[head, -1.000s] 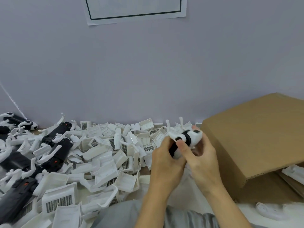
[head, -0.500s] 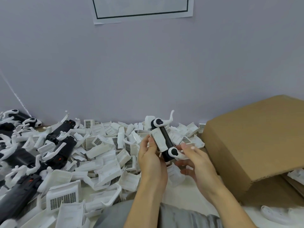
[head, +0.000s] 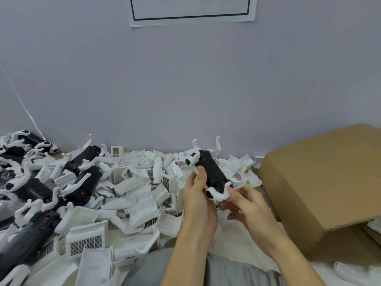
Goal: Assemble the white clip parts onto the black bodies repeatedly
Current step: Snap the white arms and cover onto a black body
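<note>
The grey wall (head: 185,83) fills everything from nine through twelve to three o'clock, with the bottom of a white sheet of paper (head: 191,9) with a dark border stuck on it at twelve. At three to four o'clock sits my big cardboard box (head: 321,178), its flap folded toward me; from here I cannot see inside it, only something white (head: 373,223) showing at its low right opening. Spread from nine to six o'clock is the heap of loose white clip parts (head: 136,193), many with small grilles, crowding right up to my wrists. On the heap's left side, around eight to nine o'clock, lie finished black bodies (head: 82,178) with white arms already on them. My grey-clad lap (head: 148,269) shows at six o'clock. Just right of centre I hold one black body (head: 212,172) above the pile, tilted with its far end toward eleven, white hooked clips at both ends. My left hand (head: 198,199) grips its near left side, thumb pressed along the edge. My right hand (head: 247,203) pinches the white clip (head: 218,194) at the body's near end, remaining fingers loosely spread below.
</note>
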